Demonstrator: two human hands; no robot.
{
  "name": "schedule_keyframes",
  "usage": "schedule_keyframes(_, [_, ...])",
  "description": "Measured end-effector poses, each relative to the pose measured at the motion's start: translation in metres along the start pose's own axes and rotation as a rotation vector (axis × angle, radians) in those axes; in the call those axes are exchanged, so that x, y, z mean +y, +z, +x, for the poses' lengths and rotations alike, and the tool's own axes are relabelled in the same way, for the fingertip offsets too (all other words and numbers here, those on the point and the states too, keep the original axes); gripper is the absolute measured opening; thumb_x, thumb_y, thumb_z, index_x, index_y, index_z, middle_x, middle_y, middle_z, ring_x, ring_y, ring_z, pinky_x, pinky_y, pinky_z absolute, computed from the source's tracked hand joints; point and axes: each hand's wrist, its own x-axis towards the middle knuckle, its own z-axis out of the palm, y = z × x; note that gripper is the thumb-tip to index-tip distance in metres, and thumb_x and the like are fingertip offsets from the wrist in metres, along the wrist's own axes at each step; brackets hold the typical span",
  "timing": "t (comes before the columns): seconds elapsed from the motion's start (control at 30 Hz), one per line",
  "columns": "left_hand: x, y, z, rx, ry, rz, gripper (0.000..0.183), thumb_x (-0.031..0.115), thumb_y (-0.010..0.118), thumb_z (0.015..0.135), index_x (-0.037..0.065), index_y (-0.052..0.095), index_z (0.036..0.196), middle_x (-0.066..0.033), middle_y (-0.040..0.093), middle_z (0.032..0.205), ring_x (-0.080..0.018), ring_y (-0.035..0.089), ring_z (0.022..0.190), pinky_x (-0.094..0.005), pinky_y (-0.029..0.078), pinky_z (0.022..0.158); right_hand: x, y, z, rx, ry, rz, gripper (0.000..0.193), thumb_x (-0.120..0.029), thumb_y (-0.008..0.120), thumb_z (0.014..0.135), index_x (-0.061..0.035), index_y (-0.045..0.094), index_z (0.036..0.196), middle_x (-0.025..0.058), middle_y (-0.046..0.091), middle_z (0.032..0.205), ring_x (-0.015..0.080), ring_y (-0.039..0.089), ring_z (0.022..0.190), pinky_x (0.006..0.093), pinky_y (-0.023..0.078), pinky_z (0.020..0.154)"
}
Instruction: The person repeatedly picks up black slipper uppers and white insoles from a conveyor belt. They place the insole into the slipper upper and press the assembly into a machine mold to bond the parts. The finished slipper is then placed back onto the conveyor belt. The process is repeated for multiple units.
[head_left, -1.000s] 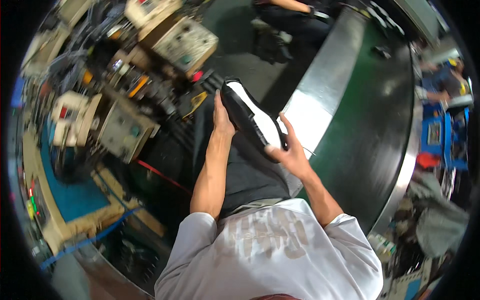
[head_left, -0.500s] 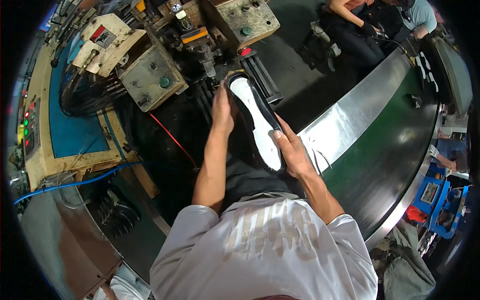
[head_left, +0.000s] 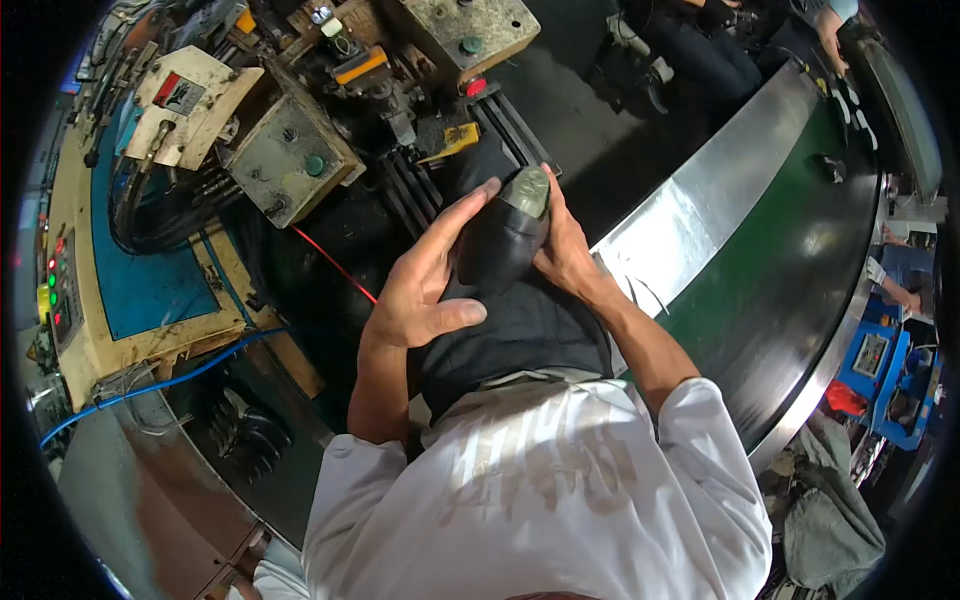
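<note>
A black shoe upper point(head_left: 497, 248) stands above my lap, its rounded dark end toward me. A dull olive-green part point(head_left: 525, 192), perhaps the top of a shoe last, shows at its far end. My right hand point(head_left: 568, 255) grips the shoe along its right side, the fingers partly hidden behind it. On the left side my left hand point(head_left: 425, 290) is open, thumb and fingers spread wide around the shoe. Its fingertips come close to the olive part; whether they touch, I cannot tell. The white sole side is out of sight.
Ahead stands a grimy machine with control boxes point(head_left: 290, 160), a yellow piece point(head_left: 455, 141) and a red button point(head_left: 474, 87). A green conveyor point(head_left: 760, 290) with a metal edge point(head_left: 680, 235) curves along my right. Dark shoes point(head_left: 250, 435) lie at lower left. A co-worker sits far right.
The shoe has been turned over, from white sole facing up to its black upper showing. My left hand has moved nearer to me and spread; my right hand has shifted up the shoe's side.
</note>
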Motion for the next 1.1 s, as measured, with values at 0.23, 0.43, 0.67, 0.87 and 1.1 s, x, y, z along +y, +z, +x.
schedule_keyframes(0.23, [-0.015,0.017,-0.002,0.031,-0.1,0.674,0.106,0.009,0.092,0.07,0.0,0.04,0.162,-0.0214,0.046,0.165,-0.033,0.044,0.154,-0.0431,0.033,0.127,0.046,0.042,-0.013,0.053,-0.228,-0.025,0.119,0.008,0.084,0.069,-0.0048,0.018,0.168,0.0271,0.039,0.163,0.0445,0.04,0.151,0.0474,0.036,0.126])
schedule_keyframes(0.43, [-0.026,0.014,0.015,-0.048,0.117,0.714,0.066,-0.001,0.082,0.07,0.003,0.059,0.132,-0.0173,0.065,0.139,-0.0367,0.058,0.139,-0.0462,0.045,0.117,0.047,0.044,-0.013,0.116,-0.202,0.017,0.113,0.01,0.078,0.07,-0.0035,0.02,0.166,0.0277,0.043,0.159,0.0456,0.044,0.147,0.0472,0.038,0.124])
schedule_keyframes(0.67, [-0.033,0.014,0.028,-0.088,0.109,0.708,0.056,-0.004,0.075,0.072,0.003,0.06,0.126,-0.0168,0.067,0.133,-0.035,0.06,0.136,-0.0463,0.043,0.118,0.052,0.047,-0.014,0.163,-0.154,0.085,0.11,0.005,0.081,0.075,-0.0035,0.021,0.166,0.0284,0.048,0.154,0.0466,0.048,0.143,0.0477,0.041,0.121])
schedule_keyframes(0.87, [-0.044,-0.021,0.055,-0.077,-0.114,-0.276,0.066,0.027,0.067,0.1,0.001,0.041,0.155,-0.0311,0.05,0.155,-0.043,0.041,0.153,-0.0564,0.03,0.128,0.026,0.023,-0.001,0.125,-0.115,0.199,0.107,-0.001,0.081,0.081,-0.006,0.018,0.168,0.0262,0.054,0.151,0.0445,0.053,0.141,0.0462,0.044,0.117])
schedule_keyframes(1.1, [-0.059,0.005,0.073,-0.049,-0.044,-0.478,0.102,0.06,0.067,0.099,0.006,0.015,0.169,-0.0365,0.023,0.169,-0.0485,0.021,0.16,-0.0588,0.024,0.129,0.056,0.01,0.004,0.11,-0.203,0.292,0.109,-0.006,0.081,0.084,-0.0093,0.014,0.169,0.0257,0.054,0.152,0.0406,0.054,0.143,0.0454,0.044,0.117])
